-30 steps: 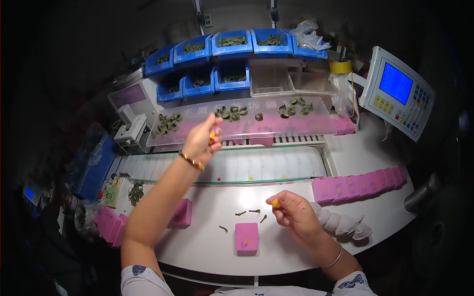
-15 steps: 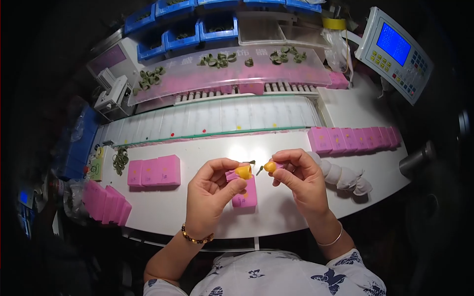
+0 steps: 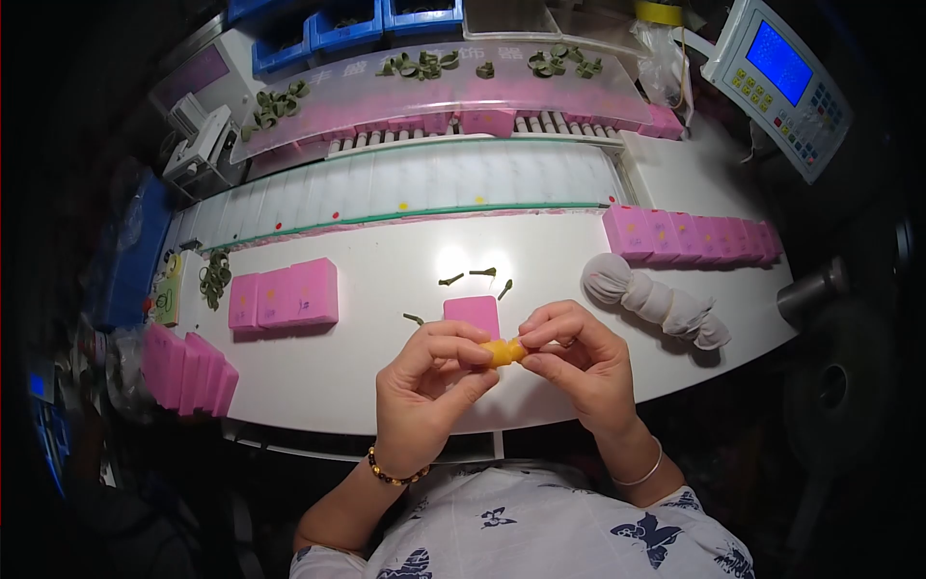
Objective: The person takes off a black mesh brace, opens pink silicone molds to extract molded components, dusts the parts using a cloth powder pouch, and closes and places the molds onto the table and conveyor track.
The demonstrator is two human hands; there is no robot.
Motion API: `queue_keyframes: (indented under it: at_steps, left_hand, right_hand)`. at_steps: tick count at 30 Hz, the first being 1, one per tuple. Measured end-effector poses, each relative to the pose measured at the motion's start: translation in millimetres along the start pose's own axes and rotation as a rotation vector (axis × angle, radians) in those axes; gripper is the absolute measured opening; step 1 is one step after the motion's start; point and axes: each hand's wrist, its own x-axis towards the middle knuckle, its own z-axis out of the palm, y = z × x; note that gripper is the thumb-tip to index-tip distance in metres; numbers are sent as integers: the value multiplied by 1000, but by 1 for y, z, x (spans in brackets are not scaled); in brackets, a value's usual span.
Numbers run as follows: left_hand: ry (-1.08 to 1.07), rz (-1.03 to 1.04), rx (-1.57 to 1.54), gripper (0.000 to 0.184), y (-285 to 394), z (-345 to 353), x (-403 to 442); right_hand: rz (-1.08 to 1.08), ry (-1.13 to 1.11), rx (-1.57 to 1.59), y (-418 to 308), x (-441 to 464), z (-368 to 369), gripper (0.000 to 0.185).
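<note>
My left hand (image 3: 420, 376) pinches a small shiny yellow piece (image 3: 500, 355) between thumb and fingers. A second, smaller yellow piece (image 3: 519, 348) is in the fingertips of my right hand (image 3: 585, 365). Both meet end to end in front of me; whether they are joined I cannot tell. Just behind the fingers lies a pink block (image 3: 471, 311), partly hidden by my hands. Around it on the white table are several small dark green stem-like bits (image 3: 451, 281), one of them (image 3: 413, 318) near my left knuckles.
Pink blocks stand at left (image 3: 285, 297), at far left (image 3: 188, 372) and in a row at right (image 3: 675, 236). A rolled whitish cloth (image 3: 656, 299) lies right of my hands. Green curled pieces (image 3: 420, 66) rest on a clear shelf. A control panel (image 3: 781, 82) hangs upper right.
My two hands have come together, and the yellow pieces, apart before, now touch. The view has shifted, showing more of the green bits behind the pink block.
</note>
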Motion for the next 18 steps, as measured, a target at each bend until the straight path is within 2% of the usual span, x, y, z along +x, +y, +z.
queue_keyframes:
  at_steps: [5,7,8,9,11,12,14,15,17,18]
  left_hand:
    - [11,47,70,32,2,4,-8]
    - [43,170,130,35,-1,5,-10]
    - [45,164,130,35,-2,3,-10]
    - [-4,232,189,40,-3,1,-10]
    - [-54,294,246,45,-3,-3,-10]
    - [-87,296,262,45,-2,-5,-10]
    - [-118,293,277,44,-1,-6,-11]
    - [-118,271,231,45,1,-6,-11]
    - [-117,250,185,45,4,-6,-11]
    - [-112,159,59,42,6,-7,-12]
  right_hand:
    - [-19,21,-41,-4,-5,5,22]
    - [-49,11,-95,-7,-6,7,21]
    - [-85,2,-153,-8,-6,6,21]
    - [-79,3,-151,-9,-6,4,21]
    - [-232,-90,-383,-11,-5,-1,23]
    - [-227,-88,-382,-12,-5,-1,23]
    - [-456,-148,-548,-15,-6,-1,24]
    - [-454,-148,-546,-14,-6,-1,24]
    - [-644,-179,-647,-13,-8,-2,22]
    - [-676,-182,-674,-15,-9,-1,19]
